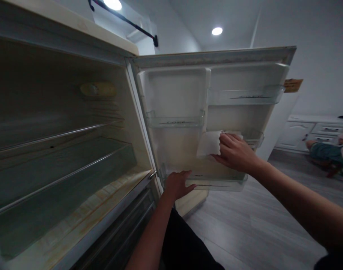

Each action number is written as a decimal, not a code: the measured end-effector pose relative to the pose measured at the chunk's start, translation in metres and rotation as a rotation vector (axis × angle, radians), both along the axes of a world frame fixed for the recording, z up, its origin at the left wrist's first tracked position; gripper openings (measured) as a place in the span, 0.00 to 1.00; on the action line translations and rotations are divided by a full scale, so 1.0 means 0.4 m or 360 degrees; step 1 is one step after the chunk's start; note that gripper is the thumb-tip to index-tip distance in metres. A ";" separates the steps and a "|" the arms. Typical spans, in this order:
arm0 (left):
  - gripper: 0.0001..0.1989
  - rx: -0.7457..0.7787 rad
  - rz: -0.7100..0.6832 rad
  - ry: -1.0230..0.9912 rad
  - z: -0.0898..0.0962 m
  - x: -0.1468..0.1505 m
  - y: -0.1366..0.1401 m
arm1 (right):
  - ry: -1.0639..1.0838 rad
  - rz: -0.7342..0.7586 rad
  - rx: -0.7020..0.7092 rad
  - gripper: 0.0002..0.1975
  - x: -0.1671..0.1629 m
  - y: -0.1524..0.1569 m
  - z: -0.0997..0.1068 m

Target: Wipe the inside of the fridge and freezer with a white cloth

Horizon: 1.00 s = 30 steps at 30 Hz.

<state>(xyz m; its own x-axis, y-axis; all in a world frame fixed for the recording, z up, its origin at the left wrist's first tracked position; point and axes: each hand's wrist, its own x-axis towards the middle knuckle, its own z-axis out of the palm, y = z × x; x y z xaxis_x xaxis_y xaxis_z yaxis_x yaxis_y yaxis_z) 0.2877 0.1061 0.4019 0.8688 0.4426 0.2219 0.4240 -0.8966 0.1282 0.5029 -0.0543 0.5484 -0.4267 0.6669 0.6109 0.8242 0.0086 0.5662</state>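
My right hand [232,150] is closed on a white paper towel [209,143], held near the inner face of the open refrigerator door [174,150]. Part of the towel is hidden by the fingers. My left hand [179,184] is at the lower clear door shelf [224,184], fingers apart, with nothing seen in it. Whether it presses on the shelf or hovers over it, I cannot tell. Higher up the door are a left shelf [175,120] and a right shelf [244,96], both see-through.
To the left is the refrigerator's inside, with glass shelves [61,172] and a stained front ledge [89,210]. A yellowish cylindrical item [98,89] is up at the back. White cabinets [295,133] stand at the far right, where a seated person [326,150] is partly visible.
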 end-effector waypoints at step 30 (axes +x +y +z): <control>0.36 0.0116 0.0117 -0.0011 -0.010 0.062 0.001 | 0.0480 0.0175 0.0549 0.23 0.354 -0.058 -0.103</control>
